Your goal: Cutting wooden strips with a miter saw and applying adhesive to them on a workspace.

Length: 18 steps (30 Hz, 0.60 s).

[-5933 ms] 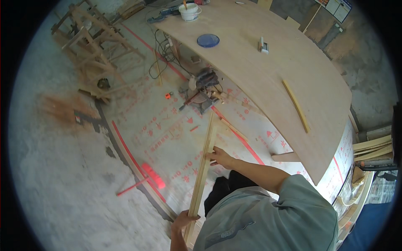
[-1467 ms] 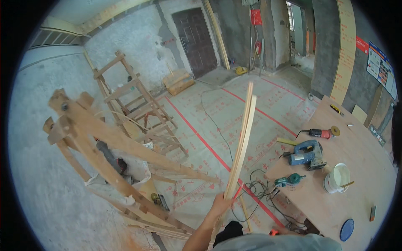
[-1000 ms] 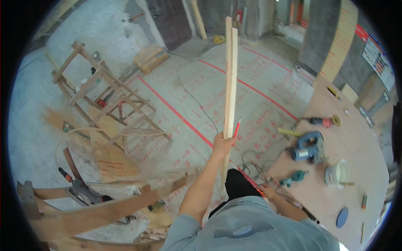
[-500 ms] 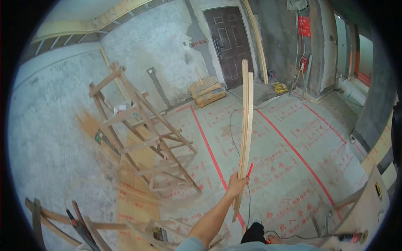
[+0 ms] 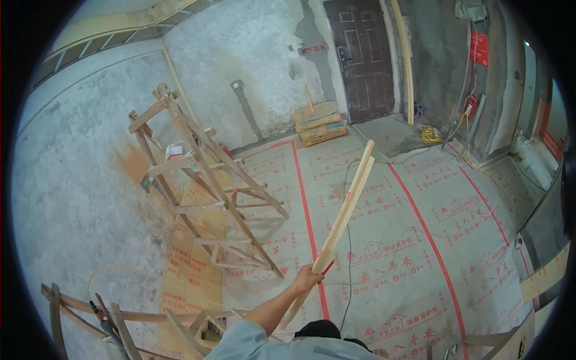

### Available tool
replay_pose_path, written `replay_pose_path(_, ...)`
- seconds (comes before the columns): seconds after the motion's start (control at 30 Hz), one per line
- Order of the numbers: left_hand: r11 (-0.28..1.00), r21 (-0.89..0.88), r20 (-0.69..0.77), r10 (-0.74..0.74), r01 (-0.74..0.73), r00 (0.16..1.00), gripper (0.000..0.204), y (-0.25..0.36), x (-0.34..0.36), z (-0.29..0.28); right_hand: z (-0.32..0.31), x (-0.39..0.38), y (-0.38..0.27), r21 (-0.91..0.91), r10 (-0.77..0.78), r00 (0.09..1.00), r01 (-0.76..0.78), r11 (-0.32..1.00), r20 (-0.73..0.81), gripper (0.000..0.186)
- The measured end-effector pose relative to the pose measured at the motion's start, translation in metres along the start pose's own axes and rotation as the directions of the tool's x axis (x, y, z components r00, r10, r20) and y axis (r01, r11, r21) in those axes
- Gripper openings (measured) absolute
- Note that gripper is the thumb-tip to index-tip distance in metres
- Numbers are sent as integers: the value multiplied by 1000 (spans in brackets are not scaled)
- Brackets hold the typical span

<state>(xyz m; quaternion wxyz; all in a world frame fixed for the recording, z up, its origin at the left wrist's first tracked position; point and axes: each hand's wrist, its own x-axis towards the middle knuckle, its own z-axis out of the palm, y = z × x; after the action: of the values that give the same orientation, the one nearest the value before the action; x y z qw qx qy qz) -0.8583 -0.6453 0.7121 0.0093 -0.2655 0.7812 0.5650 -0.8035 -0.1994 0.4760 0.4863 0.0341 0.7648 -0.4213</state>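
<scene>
Head camera: a person's left hand (image 5: 309, 278) was closed around two long, pale wooden strips (image 5: 349, 207), held side by side at a slant over a printed floor covering (image 5: 384, 303), well in from its far edge. A slim red pencil (image 5: 329, 267) stuck out of the same grip, just beside the strips. Their upper ends, slightly uneven, pointed toward the covering's far edge; the lower ends reached down near the person's dark clothing (image 5: 324, 329), and whether they touched anything could not be told. The right hand was out of view, its state impossible to tell. A thin dark cable (image 5: 350, 258) ran across the covering, passing behind the strips. Near the covering's left edge stood a wooden stepladder (image 5: 230, 205), beside a tan board (image 5: 191, 294) on the floor. A low wooden frame (image 5: 150, 316) spanned the near left corner. Beyond the covering's far edge, packages (image 5: 320, 125) lay stacked near a dark panelled door (image 5: 367, 60), and a yellow cable (image 5: 431, 134) lay coiled to the door's right.
</scene>
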Motion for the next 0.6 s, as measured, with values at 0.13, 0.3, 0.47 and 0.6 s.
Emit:
replay_pose_path(0.13,995,97,-7,-32,32,999,22,-18,7,-27,-18,23,-38,-23,-62,998,62,998,-4,37)
replay_pose_path(0.3,989,112,26,-104,100,994,24,-23,35,-39,-45,47,-74,-22,-75,994,73,997,-84,37)
replay_pose_path(0.47,992,113,151,-73,56,986,29,-9,99,-26,-86,66,-85,38,-1,968,10,999,-249,37)
replay_pose_path(0.6,992,121,296,-1,-37,955,32,7,143,-6,-117,54,-67,135,73,911,-20,991,-406,37)
